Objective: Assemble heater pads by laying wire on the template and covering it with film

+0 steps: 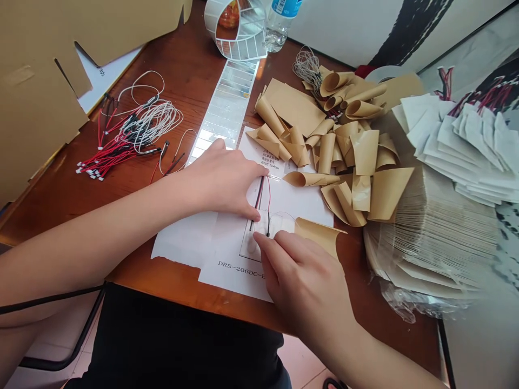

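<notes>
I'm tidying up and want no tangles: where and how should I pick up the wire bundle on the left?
Probably by the looped white cables, from above and the right: they bulge that way, forming a gathered handful. The red leads fan toward the near left, ending in white connectors, likely a poorer grip.

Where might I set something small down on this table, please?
Bare wood shows between the wire bundle and label strip, and between the right hand and wrapped stack. Curled brown papers crowd the space beyond that hand.
</notes>
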A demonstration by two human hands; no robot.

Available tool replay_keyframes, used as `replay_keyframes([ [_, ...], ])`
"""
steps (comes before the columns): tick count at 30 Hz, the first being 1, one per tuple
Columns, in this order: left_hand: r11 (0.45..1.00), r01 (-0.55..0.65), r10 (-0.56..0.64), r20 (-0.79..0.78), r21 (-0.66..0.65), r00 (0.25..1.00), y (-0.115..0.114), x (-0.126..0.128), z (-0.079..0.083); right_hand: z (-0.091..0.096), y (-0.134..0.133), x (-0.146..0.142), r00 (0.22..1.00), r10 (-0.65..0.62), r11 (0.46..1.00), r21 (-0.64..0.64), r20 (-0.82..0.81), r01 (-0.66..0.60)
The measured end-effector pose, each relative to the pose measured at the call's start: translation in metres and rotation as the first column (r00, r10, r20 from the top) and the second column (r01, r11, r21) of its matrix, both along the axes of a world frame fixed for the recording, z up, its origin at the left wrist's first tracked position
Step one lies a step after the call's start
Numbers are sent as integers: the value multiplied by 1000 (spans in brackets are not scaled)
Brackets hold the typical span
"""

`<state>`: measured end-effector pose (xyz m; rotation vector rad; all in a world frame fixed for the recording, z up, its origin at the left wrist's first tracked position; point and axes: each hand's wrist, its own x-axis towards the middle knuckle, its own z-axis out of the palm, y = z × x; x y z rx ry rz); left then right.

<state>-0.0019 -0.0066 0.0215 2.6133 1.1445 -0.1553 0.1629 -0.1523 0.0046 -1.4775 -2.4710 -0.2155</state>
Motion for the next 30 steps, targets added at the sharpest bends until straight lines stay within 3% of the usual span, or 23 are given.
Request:
replay_keyframes([
  [11, 1000, -7, 7, -19, -19, 1000, -1, 1, 0, -5, 4, -1, 984, 21, 993, -110, -175, -41],
  [30, 1000, 6, -7, -67, -19, 998, -5, 3, 2, -7, 3, 0, 987, 19, 988, -151, -162, -44],
])
